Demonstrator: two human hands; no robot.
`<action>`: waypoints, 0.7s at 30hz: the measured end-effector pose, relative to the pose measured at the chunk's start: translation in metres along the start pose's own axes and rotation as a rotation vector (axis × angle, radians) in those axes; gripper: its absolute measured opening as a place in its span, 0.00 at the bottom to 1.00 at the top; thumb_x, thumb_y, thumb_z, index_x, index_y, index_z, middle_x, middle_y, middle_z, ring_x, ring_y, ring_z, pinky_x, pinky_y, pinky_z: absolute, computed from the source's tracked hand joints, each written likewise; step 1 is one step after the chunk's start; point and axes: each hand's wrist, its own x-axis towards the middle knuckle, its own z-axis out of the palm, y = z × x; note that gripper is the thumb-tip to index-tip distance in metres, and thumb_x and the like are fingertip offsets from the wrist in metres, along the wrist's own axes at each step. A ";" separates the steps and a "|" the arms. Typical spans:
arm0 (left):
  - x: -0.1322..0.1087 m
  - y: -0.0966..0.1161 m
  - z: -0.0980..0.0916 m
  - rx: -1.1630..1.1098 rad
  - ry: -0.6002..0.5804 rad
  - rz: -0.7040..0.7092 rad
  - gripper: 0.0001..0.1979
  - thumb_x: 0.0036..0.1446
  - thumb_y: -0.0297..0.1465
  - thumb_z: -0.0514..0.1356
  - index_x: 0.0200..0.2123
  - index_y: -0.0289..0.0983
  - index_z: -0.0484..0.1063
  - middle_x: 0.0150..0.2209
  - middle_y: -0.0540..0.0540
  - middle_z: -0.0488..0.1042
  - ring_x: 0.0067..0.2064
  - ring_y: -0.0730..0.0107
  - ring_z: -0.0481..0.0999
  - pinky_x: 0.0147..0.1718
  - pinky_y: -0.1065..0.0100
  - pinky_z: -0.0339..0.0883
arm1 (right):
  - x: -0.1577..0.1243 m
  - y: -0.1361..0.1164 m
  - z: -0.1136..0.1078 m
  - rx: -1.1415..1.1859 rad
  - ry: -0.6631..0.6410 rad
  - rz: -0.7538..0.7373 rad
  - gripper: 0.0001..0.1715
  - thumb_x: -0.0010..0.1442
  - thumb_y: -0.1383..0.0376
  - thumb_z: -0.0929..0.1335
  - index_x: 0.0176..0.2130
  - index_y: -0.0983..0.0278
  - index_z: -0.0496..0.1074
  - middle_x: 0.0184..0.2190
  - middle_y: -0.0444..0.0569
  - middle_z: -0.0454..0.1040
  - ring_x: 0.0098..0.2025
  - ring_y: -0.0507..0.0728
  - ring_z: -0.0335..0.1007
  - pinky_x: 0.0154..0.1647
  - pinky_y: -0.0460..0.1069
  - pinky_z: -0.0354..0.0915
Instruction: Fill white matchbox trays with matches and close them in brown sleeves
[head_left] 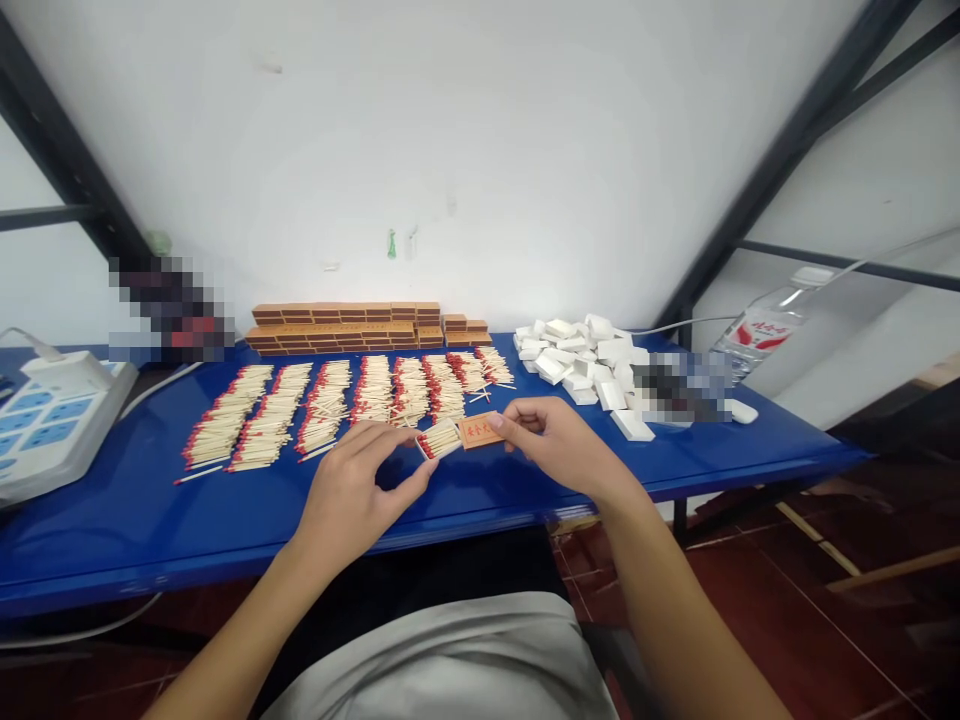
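Observation:
Between thumb and fingers, my left hand (360, 490) grips a small white matchbox tray (429, 455) filled with red-tipped matches (442, 438). My right hand (555, 440) pinches an orange matchbox sleeve (478, 430) with red printed characters. The tray's right end meets the sleeve's left opening, and most of the tray shows outside it. Both are held over the front part of the blue table (315, 520). Just beyond my hands, loose matches (371, 390) lie in several slanting rows, with mostly red heads at their edges.
Stacked orange-brown matchboxes (337, 330) line the wall at the back. White empty trays (577, 355) are heaped at the right, near a clear plastic bottle (765, 325). A white power strip (52, 420) with a plug stands at the left. Dark metal posts (757, 180) frame the table.

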 end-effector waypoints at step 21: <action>0.000 -0.003 -0.004 -0.099 -0.021 -0.063 0.11 0.66 0.36 0.69 0.50 0.42 0.80 0.46 0.46 0.85 0.47 0.59 0.84 0.51 0.57 0.77 | 0.007 0.008 0.011 0.096 0.029 0.010 0.31 0.63 0.38 0.72 0.29 0.61 0.72 0.26 0.45 0.76 0.24 0.53 0.67 0.28 0.50 0.64</action>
